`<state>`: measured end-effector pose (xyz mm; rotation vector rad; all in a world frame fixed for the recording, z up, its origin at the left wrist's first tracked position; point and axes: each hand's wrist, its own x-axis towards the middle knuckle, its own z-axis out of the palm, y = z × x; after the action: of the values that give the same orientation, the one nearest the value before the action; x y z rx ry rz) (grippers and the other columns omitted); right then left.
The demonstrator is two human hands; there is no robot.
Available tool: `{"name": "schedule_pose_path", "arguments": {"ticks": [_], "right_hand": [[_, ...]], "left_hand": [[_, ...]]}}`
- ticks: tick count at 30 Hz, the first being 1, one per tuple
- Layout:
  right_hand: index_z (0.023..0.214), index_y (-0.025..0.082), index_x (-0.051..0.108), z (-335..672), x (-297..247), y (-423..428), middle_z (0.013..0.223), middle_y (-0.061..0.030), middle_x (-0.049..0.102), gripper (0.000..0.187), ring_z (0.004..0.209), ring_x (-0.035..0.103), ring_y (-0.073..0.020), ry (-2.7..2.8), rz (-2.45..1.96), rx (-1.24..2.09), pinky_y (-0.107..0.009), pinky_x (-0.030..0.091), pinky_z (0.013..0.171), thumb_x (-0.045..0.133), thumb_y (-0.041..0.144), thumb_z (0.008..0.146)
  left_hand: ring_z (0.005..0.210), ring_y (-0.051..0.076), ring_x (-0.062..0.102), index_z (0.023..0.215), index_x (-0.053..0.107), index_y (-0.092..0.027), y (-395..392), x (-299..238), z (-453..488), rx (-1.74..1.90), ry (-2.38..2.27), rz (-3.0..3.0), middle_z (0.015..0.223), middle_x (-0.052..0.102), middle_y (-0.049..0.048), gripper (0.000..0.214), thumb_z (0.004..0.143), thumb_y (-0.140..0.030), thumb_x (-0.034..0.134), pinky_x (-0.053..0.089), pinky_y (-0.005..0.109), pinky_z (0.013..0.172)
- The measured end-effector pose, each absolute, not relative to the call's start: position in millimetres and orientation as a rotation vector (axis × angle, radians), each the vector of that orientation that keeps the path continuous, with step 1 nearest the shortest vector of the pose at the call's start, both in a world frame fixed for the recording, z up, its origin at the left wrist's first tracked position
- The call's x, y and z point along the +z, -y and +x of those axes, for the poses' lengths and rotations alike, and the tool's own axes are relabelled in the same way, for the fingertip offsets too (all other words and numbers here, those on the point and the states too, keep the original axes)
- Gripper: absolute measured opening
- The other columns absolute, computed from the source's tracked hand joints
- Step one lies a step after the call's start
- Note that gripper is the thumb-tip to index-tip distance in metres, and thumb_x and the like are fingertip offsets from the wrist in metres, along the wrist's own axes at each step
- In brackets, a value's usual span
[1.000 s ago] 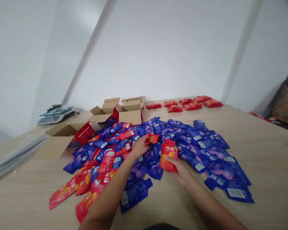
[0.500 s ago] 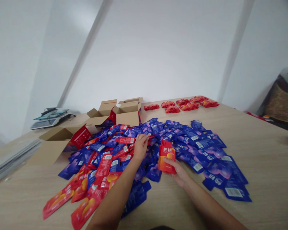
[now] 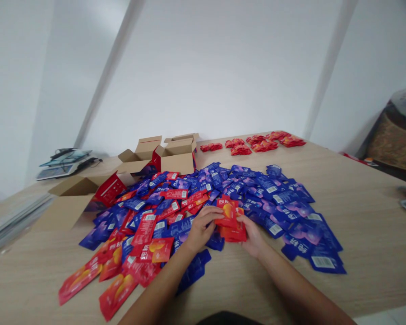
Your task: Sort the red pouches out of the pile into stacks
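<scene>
In front of me, my left hand (image 3: 204,224) pinches a red pouch (image 3: 227,211) with an orange fruit print. It overlaps a second red pouch (image 3: 235,234), which my right hand (image 3: 253,235) grips by its right side. Both hands are closed and close together, above the near edge of the pile. Blue pouches (image 3: 292,210) with purple prints spread behind and to the right. More red pouches (image 3: 155,249) lie mixed with blue ones on the left. How many pouches the right hand holds is hidden by the overlap.
Open cardboard boxes (image 3: 177,163) stand at the back left, and another open box (image 3: 62,207) sits nearer. Several stacks of red pouches (image 3: 264,145) lie along the table's far side. A flat scale (image 3: 62,170) with items on top rests at the far left.
My left hand has drawn a red pouch out of the pile and brought it right, over the pouch in my right hand. The right hand has hardly moved.
</scene>
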<state>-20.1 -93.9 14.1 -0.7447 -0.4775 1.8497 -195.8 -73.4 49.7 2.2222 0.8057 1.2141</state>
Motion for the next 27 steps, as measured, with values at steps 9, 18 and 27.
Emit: {"name": "schedule_pose_path", "arguments": {"ticks": [9, 18, 27], "right_hand": [[0.092, 0.018, 0.065, -24.7, 15.6, 97.6, 0.083, -0.002, 0.072, 0.036, 0.071, 0.067, -0.018, 0.632, -0.757, 1.813, -0.028, 0.053, 0.068, 0.078, 0.031, 0.061], [0.101, 0.025, 0.062, -31.8, 22.6, 103.1, 0.09, -0.0007, 0.071, 0.046, 0.082, 0.066, -0.024, 0.936, -0.907, 1.589, -0.035, 0.052, 0.074, 0.078, 0.023, 0.057], [0.095, 0.023, 0.06, -30.3, 23.4, 102.2, 0.08, 0.0016, 0.069, 0.048, 0.073, 0.065, -0.0215, 1.009, -0.917, 1.596, -0.035, 0.052, 0.07, 0.079, 0.02, 0.051]], "left_hand": [[0.104, 0.021, 0.055, 0.092, 0.067, -0.022, 85.5, 54.5, -185.5, 1.218, -0.882, 2.147, 0.104, 0.063, 0.0066, 0.027, 0.085, -0.014, 0.041, 0.042, 0.04, 0.094], [0.082, 0.016, 0.052, 0.104, 0.056, -0.017, 50.4, 70.2, -159.2, 0.956, -1.263, 1.958, 0.088, 0.056, 0.0019, 0.046, 0.061, -0.019, 0.074, 0.044, 0.029, 0.076], [0.058, 0.008, 0.051, 0.096, 0.054, -0.015, 36.6, 79.3, -176.7, 0.771, -1.009, 1.742, 0.068, 0.057, -0.0051, 0.04, 0.059, -0.008, 0.067, 0.038, 0.019, 0.054]]}}
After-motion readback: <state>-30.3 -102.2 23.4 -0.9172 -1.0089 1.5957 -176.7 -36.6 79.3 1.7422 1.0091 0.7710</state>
